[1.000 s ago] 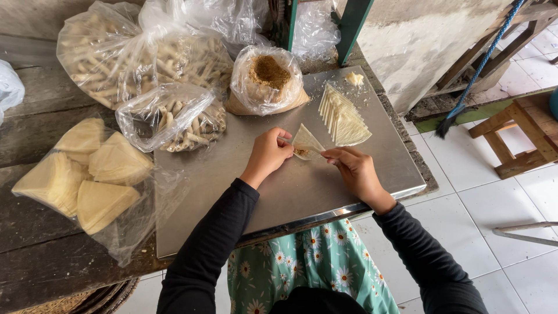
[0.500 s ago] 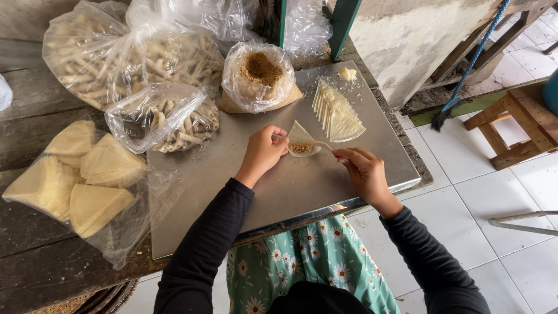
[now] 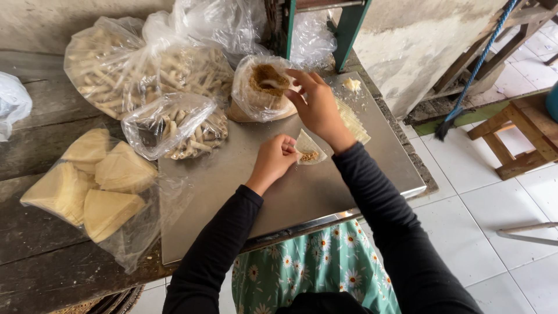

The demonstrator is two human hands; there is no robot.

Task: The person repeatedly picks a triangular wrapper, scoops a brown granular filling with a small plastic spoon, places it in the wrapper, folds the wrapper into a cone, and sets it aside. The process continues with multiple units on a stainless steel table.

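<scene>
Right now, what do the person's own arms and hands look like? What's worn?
Both arms are covered by long, close-fitting black sleeves that end at the wrists. The left hand and right hand are bare: no gloves, and no rings, watch or bracelets that I can see. Below the arms shows a green garment printed with white daisy-like flowers.

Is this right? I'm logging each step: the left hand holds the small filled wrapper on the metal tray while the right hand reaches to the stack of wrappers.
Not quite. In the head view the right hand reaches to the open bag of brown filling, not the stack of wrappers. The left hand does hold the small filled wrapper on the metal tray.
</scene>
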